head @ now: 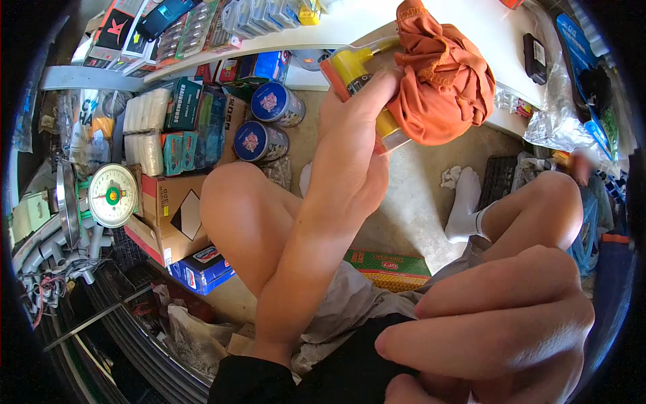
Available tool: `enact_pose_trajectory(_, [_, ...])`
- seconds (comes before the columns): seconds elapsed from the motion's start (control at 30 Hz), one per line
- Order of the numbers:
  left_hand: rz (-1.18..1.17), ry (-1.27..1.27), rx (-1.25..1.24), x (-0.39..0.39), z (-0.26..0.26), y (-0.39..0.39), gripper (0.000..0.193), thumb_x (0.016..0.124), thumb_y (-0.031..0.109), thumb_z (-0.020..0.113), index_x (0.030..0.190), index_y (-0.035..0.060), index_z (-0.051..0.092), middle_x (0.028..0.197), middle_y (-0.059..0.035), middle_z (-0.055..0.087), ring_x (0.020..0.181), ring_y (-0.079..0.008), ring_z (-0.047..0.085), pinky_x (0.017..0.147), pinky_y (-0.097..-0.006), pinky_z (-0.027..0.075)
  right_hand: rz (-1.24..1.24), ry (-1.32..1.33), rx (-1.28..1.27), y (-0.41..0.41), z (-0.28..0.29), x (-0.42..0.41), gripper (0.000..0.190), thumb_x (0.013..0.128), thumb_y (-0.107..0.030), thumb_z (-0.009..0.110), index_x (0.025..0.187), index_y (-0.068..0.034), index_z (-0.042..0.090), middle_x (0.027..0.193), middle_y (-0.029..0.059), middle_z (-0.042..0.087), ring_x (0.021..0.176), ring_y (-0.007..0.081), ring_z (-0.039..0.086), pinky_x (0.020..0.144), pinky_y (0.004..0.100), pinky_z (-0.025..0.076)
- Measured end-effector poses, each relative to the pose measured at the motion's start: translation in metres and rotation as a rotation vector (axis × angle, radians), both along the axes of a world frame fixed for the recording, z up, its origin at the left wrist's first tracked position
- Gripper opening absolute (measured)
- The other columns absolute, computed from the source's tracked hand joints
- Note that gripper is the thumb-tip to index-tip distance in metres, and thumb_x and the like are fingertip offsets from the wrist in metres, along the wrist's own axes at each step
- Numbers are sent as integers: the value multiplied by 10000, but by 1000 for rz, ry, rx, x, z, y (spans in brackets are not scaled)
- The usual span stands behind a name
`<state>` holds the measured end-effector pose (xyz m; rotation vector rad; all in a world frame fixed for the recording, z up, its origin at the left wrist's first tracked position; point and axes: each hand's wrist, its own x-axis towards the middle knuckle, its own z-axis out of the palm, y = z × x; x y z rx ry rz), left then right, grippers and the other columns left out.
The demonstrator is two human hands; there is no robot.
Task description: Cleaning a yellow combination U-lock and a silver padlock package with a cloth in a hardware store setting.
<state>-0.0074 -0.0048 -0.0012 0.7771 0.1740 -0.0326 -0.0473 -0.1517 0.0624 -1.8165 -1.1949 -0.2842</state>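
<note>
My left hand (pixel 353 121) grips a clear plastic package (pixel 396 140) above the floor, thumb across its near face. Inside the package is a yellow item (pixel 351 65) with a dark label; its exact kind is unclear. A bunched orange cloth (pixel 444 86) lies against the package's right side, touching my thumb. How the cloth is held there is hidden. My right hand (pixel 504 323) looms large at the lower right, close to the camera. Its fingers curl to the left, and its palm is out of sight. I see no object in it.
White shelving (pixel 363 15) crosses the top, bearing boxed goods. Left are two blue-lidded tubs (pixel 270 98), a cardboard carton (pixel 171 212) and a dial scale (pixel 113 196). A green box (pixel 388 262) sits between my legs. Crumpled paper (pixel 450 177) lies beside my socked foot (pixel 464 202).
</note>
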Motion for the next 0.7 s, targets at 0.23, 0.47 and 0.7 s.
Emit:
enact_pose_trajectory(0.23, [-18,17,142,-1,-11,5,322,1003,109,597,1314,24,591,1201,-34,683,1060,-124,684,909,-341,577,-14,-38,-40,4,-7,1,110,764,-154,793,838,-161,712,792,26,684,614,166,545,652,384,364])
enact_pose_trajectory(0.47, [35,74,-11,1,-3,4,312,1005,106,596,1304,17,599,1207,-38,685,1067,-128,681,919,-332,566,-28,-88,-78,1,-9,11,126,765,-178,808,819,-133,702,781,30,672,589,183,538,658,399,389])
enact_pose_trajectory(0.7, [15,8,15,4,6,0,312,1002,83,597,1303,-2,598,1225,-58,680,1078,-133,668,950,-314,533,-54,-200,-134,5,-4,27,164,766,-202,822,800,-106,693,770,34,660,564,200,532,664,414,414])
